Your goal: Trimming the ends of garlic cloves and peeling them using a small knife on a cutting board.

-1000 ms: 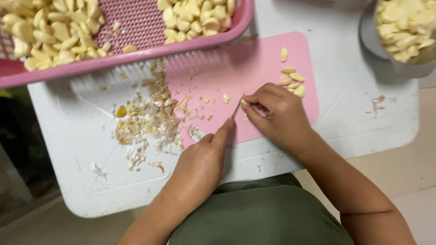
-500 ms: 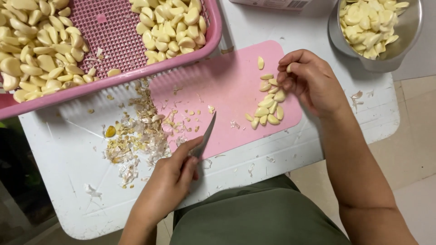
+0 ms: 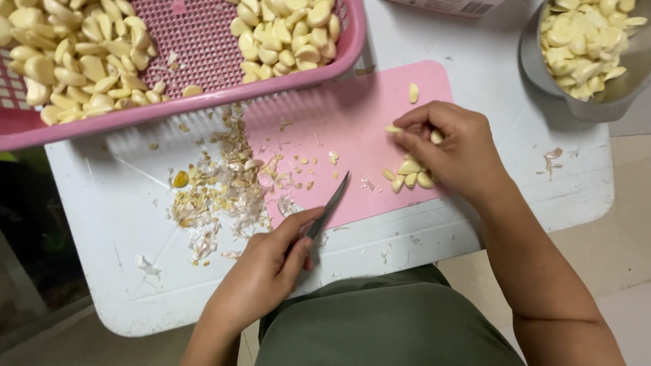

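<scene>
A small knife with a narrow grey blade (image 3: pixel 331 207) lies slanted over the near edge of the pink plastic cutting board (image 3: pixel 339 129), its tip pointing away from the person and its handle closed inside the left hand (image 3: pixel 271 261), whose fingers are curled tight around it. The right hand (image 3: pixel 451 149) rests farther right on the same board, fingers bent loosely over a little cluster of pale peeled garlic cloves (image 3: pixel 409 176); its fingertips touch or pinch one clove at the top of the cluster, though how firmly cannot be told. One more single clove (image 3: pixel 413 93) lies apart near the board's far edge.

Left of the board, a scatter of dry papery garlic skins and trimmed ends (image 3: pixel 217 193) spreads over the white plastic tabletop (image 3: pixel 115 230), with a few crumbs on the board itself. Along the far side sits a pink perforated plastic basket (image 3: pixel 196 41) holding two heaps of peeled cloves, its rim overlapping the board's top edge. At the far right corner stands a round grey metal bowl (image 3: pixel 597 102), also filled with peeled cloves.
</scene>
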